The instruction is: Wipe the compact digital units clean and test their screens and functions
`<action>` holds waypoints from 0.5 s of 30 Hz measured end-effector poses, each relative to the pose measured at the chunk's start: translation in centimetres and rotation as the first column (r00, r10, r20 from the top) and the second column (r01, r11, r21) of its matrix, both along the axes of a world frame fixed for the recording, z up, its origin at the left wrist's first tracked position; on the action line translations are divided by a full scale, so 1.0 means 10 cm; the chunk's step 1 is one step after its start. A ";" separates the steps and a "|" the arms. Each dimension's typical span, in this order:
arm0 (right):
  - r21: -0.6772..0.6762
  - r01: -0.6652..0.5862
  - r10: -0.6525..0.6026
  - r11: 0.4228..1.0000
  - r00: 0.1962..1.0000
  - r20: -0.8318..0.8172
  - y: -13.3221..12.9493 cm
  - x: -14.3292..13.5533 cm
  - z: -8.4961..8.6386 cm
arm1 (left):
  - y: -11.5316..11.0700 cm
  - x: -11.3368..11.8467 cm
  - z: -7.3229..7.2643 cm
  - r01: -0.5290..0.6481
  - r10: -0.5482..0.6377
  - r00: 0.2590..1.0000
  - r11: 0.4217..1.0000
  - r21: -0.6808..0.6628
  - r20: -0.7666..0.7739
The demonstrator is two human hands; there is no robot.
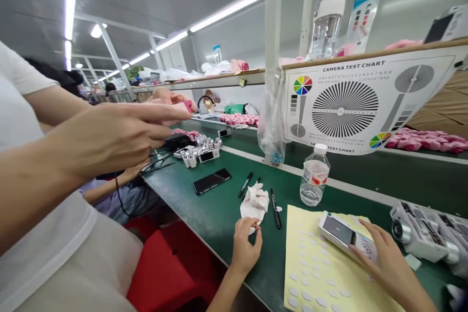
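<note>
My right hand (391, 258) grips the lower end of a small white digital camera (340, 231), thumb on one side and fingers on the other. The camera lies tilted over a yellow sheet (296, 248) dotted with small pale stickers, its dark screen facing up. Closer to the table's front edge, my left hand (246, 246) has its fingertips and thumb closed on the near edge of a crumpled white cloth (256, 200). Black marker pens (276, 209) lie on both sides of the cloth.
A water bottle (315, 175) stands behind the yellow sheet. More white cameras (420, 229) are at the right, others (204, 151) farther left near a black phone (212, 181). A standing person's hands (120, 126) hold a small pink-and-white item at left. A test chart (340, 102) hangs from the shelf.
</note>
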State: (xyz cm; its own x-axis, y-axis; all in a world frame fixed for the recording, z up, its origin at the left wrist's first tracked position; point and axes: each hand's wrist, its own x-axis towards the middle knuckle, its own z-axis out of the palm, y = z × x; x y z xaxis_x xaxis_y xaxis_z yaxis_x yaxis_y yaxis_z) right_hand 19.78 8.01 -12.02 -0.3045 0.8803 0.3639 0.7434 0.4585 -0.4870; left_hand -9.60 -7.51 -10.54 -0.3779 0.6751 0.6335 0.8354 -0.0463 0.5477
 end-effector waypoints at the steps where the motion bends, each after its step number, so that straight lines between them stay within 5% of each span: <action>1: 0.061 0.027 -0.025 0.998 0.999 -0.033 -0.04 -0.06 0.08 | 0.00 0.00 0.00 0.008 -0.008 1.000 1.000 -0.004 0.006; 4: 0.190 0.028 -0.006 0.981 0.993 -0.114 -0.23 -0.38 0.47 | -0.01 0.02 -0.01 0.045 -0.045 0.999 0.998 -0.033 0.012; 11: 0.463 -0.327 0.489 0.824 0.823 -0.289 -0.82 -1.53 1.63 | -0.03 0.07 -0.09 0.120 -0.126 0.992 0.977 -0.176 -0.021; 15: 0.337 -0.505 0.607 0.794 0.670 -0.427 -1.10 -2.09 2.06 | -0.06 0.09 -0.14 0.144 -0.147 0.989 0.960 -0.240 0.005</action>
